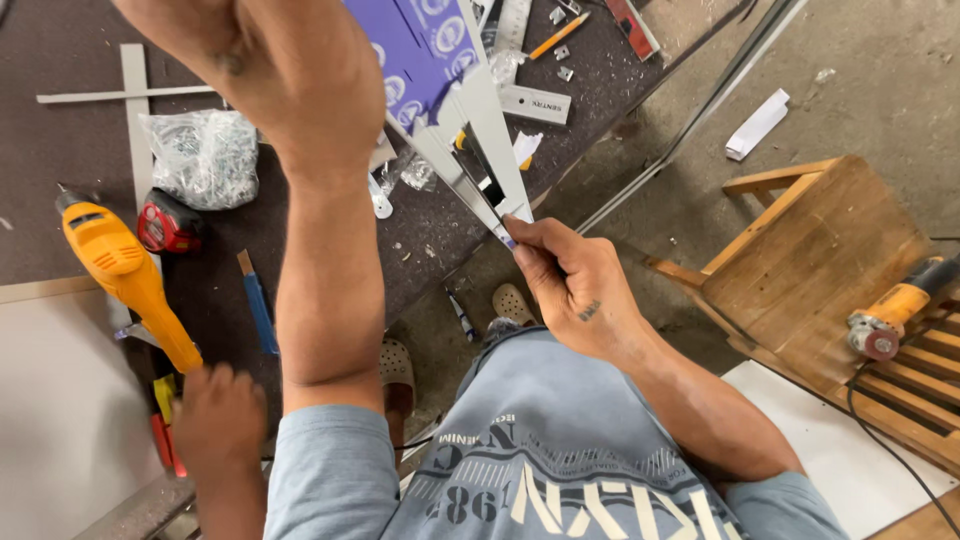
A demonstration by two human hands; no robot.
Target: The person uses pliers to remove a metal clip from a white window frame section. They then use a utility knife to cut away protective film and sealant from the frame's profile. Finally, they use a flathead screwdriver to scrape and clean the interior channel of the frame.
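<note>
My right hand [575,290] pinches the near tip of two grey metal strips [480,150] that spread into a narrow V over the edge of the dark workbench [60,160]. My left hand [270,50] is raised close to the camera at the top, fingers curled into a fist with its back toward me; anything inside it is hidden. A purple patterned sheet [420,50] lies behind the strips. Another person's hand [215,415] rests at the lower left beside the yellow drill [125,275].
On the bench lie a red tape measure [168,225], a plastic bag of screws [205,155], a blue-handled tool [258,310] and an orange pencil [558,35]. A wooden chair [810,250] with a yellow angle grinder [900,310] stands at right. My sandalled foot [515,300] shows below.
</note>
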